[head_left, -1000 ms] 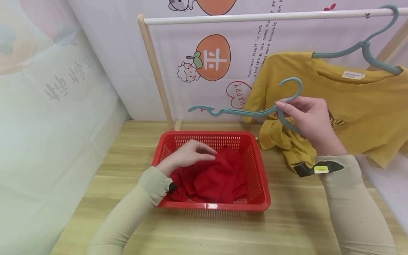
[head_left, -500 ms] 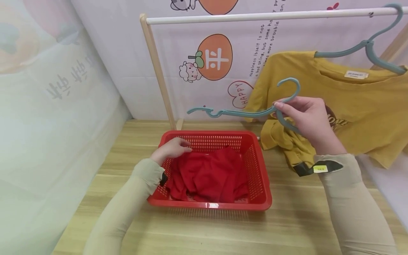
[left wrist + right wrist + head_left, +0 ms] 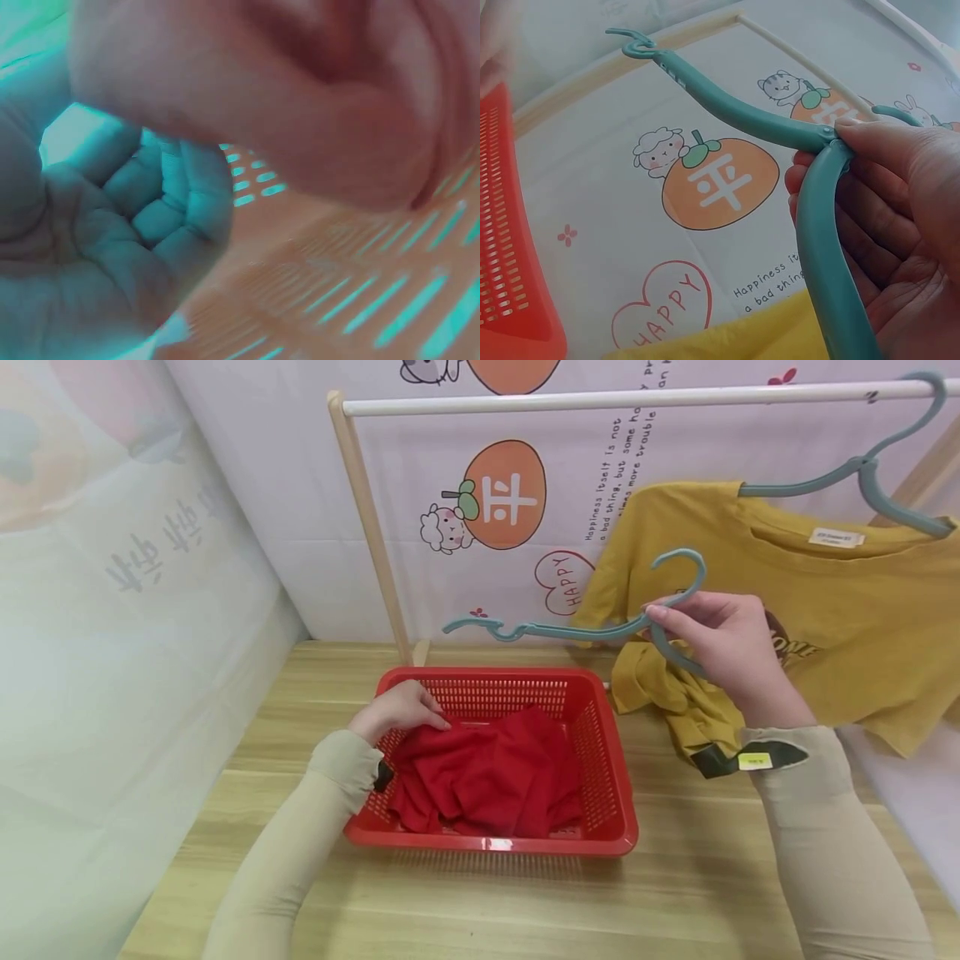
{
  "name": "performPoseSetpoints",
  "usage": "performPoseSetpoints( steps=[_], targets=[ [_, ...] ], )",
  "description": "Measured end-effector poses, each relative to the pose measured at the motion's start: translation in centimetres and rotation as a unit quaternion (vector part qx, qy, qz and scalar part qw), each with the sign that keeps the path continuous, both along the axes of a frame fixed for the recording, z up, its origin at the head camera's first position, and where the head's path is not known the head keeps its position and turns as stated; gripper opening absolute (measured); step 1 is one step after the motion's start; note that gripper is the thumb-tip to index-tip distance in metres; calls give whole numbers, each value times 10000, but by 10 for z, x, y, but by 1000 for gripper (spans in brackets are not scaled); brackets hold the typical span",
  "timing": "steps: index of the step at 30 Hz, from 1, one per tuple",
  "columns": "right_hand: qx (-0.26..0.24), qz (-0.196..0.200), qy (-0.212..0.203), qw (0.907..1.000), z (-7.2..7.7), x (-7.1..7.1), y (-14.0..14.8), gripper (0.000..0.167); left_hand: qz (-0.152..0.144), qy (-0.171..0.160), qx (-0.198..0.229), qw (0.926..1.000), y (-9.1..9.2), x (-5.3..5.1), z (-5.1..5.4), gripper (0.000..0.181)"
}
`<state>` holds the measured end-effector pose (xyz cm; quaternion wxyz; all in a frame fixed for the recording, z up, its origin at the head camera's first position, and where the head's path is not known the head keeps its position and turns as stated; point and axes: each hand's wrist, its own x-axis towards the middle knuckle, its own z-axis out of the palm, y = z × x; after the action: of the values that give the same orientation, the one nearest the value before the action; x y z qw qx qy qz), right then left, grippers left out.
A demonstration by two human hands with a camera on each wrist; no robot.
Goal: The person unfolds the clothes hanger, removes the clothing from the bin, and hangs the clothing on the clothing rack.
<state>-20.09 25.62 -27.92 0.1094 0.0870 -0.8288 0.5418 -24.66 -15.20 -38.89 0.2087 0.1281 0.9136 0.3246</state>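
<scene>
My left hand reaches into the red basket at its far left corner and pinches an edge of the red garment. The garment lies crumpled in the basket; its kind cannot be told. In the left wrist view, the curled fingers meet a fold of cloth. My right hand holds a blue-green folding clothes hanger by its middle joint, hook upward, in front of a hanging yellow T-shirt. The right wrist view shows the thumb pressed near the hanger's joint.
A white rail on wooden posts crosses the back. From it another hanger bears the yellow T-shirt, whose lower part touches the wooden tabletop right of the basket. Printed cloth walls the left and back.
My left hand has moved left from over the middle of the red garment to its far left edge and taken hold of it. The right hand with the hanger has stayed nearly still.
</scene>
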Motion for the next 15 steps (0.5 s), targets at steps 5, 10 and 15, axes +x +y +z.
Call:
performPoseSetpoints(
  steps=[5,10,15],
  targets=[
    [44,-6,50,10000,-2,1,1,32,193,532,1027,9931,-4,2,12,22],
    [65,-44,38,10000,-3,2,4,32,236,915,1820,9788,-8,4,25,22],
    [61,79,200,9998,-4,3,7,29,231,1007,2114,9719,-11,7,34,27]
  ],
)
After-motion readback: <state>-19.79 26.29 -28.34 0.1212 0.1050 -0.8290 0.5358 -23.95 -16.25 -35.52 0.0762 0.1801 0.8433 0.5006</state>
